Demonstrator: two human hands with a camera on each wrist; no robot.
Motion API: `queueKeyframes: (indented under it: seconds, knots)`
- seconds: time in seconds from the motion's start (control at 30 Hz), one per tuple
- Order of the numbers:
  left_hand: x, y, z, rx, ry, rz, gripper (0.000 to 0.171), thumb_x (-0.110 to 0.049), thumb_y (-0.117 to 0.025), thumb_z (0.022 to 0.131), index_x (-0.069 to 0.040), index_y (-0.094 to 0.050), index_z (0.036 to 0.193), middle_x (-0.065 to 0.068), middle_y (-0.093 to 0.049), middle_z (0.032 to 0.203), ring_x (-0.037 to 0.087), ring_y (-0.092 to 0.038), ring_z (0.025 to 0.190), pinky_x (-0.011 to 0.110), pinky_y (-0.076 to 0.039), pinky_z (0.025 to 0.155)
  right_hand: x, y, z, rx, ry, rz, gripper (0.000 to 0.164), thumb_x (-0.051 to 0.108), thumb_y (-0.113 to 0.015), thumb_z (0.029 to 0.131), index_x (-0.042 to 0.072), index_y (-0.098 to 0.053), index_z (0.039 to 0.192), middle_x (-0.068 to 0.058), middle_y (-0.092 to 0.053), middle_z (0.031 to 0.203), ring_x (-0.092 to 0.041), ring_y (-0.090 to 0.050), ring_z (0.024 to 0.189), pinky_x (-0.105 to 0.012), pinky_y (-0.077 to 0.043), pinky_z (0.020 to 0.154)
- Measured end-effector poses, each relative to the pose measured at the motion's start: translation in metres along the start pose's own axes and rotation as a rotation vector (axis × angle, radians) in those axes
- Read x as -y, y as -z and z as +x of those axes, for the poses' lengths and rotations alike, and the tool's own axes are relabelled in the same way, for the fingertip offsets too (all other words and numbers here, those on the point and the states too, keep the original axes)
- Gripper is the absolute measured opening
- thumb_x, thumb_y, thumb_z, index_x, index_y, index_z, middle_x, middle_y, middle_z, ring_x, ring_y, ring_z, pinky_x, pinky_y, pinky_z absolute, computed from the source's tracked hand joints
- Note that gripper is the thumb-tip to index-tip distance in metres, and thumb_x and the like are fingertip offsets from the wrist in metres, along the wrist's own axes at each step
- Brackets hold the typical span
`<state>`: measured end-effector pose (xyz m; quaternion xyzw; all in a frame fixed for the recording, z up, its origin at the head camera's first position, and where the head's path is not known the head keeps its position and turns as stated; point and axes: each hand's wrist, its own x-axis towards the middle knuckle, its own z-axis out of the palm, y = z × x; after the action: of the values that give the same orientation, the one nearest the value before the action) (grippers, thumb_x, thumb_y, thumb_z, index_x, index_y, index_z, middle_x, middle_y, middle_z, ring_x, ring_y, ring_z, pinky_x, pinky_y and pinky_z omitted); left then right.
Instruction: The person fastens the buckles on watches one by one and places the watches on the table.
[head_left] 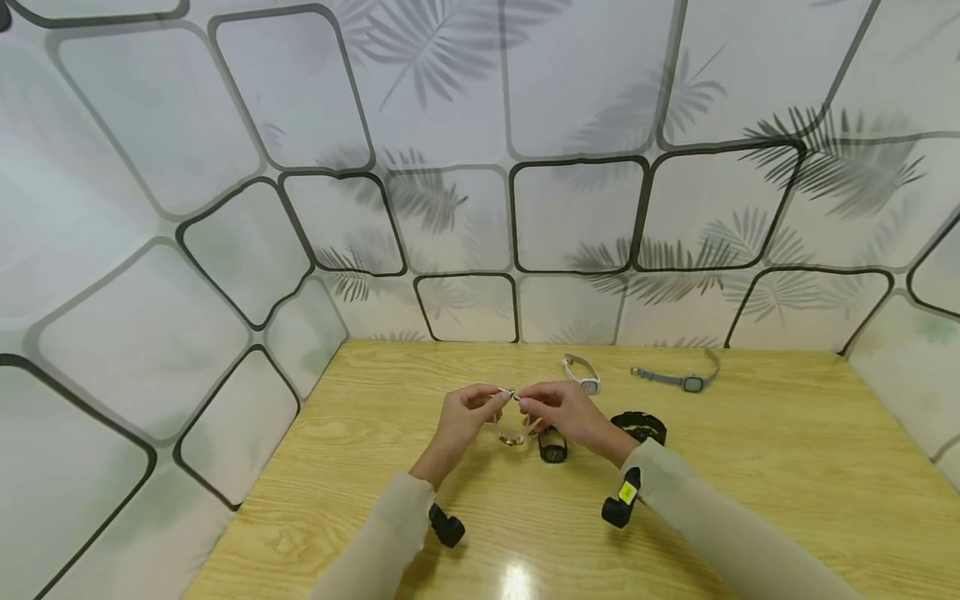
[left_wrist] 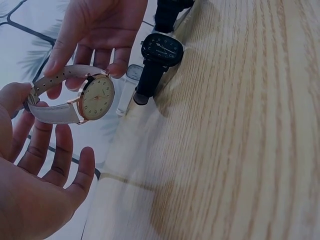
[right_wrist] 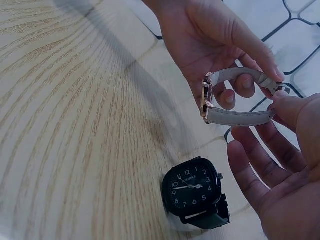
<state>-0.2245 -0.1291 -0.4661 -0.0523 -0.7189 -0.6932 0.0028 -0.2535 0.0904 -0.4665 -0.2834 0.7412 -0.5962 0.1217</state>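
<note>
A wristwatch with a pale strap, rose-gold case and light round dial (left_wrist: pixel 98 98) is held above the table by both hands. My left hand (head_left: pixel 463 419) pinches the strap by its buckle end between thumb and finger. From the other side my right hand (head_left: pixel 567 410) pinches the strap near the same place, other fingers spread loosely. The strap forms a loop, its two ends meeting at the buckle (right_wrist: pixel 278 90); whether it is fastened I cannot tell. Close below the right hand stands a black square-faced watch (right_wrist: pixel 193 187).
Beside the right wrist lies another black watch (head_left: pixel 643 425), partly behind the sleeve. Farther back are a white watch (head_left: pixel 589 386) and a blue-grey watch (head_left: pixel 692 383). Patterned cloth walls (head_left: pixel 570 217) enclose the wooden table (head_left: pixel 337 475) at the back and sides.
</note>
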Motion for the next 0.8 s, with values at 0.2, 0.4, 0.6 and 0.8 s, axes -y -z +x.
queueKeyframes:
  seconds: [0.2,0.4,0.6,0.8]
  knots:
    - [0.0038,0.0004,0.0031,0.002,0.01,-0.007,0.021,-0.014,-0.071,0.099,0.004,-0.074,0.112,-0.001,-0.069,0.077,0.015,-0.061,0.072,0.03,-0.057,0.074,-0.0014,-0.0011,0.0012,0.001,-0.001,-0.005,0.039,0.024,-0.064,0.104,-0.005,-0.066,0.13,-0.029,-0.069,0.111,-0.029,-0.072,0.089,-0.05,-0.061,0.077]
    - [0.0011,-0.0007,0.0004,-0.021,0.009,-0.025,0.022,-0.019,-0.075,0.097,0.0,-0.075,0.107,0.0,-0.067,0.075,0.015,-0.06,0.07,0.031,-0.056,0.076,-0.0035,-0.002,0.0016,0.009,-0.021,0.039,0.038,0.021,-0.066,0.103,-0.005,-0.063,0.131,-0.031,-0.068,0.111,-0.039,-0.071,0.094,-0.053,-0.06,0.08]
    - [0.0019,0.0008,0.0004,-0.034,-0.01,-0.019,0.024,-0.022,-0.076,0.096,0.0,-0.075,0.106,0.002,-0.065,0.074,0.015,-0.06,0.07,0.032,-0.057,0.076,-0.0022,-0.0021,0.0005,0.003,-0.02,0.064,0.029,0.019,-0.067,0.103,0.0,-0.068,0.124,-0.032,-0.068,0.111,-0.042,-0.07,0.097,-0.056,-0.059,0.083]
    - [0.0016,-0.0002,-0.0004,-0.009,-0.009,0.002,0.024,-0.024,-0.077,0.096,-0.003,-0.076,0.106,0.002,-0.066,0.074,0.014,-0.06,0.07,0.03,-0.055,0.075,-0.0009,-0.0034,0.0003,0.004,-0.008,0.04,0.031,0.019,-0.067,0.103,-0.002,-0.068,0.125,-0.031,-0.068,0.112,-0.035,-0.072,0.094,-0.054,-0.059,0.081]
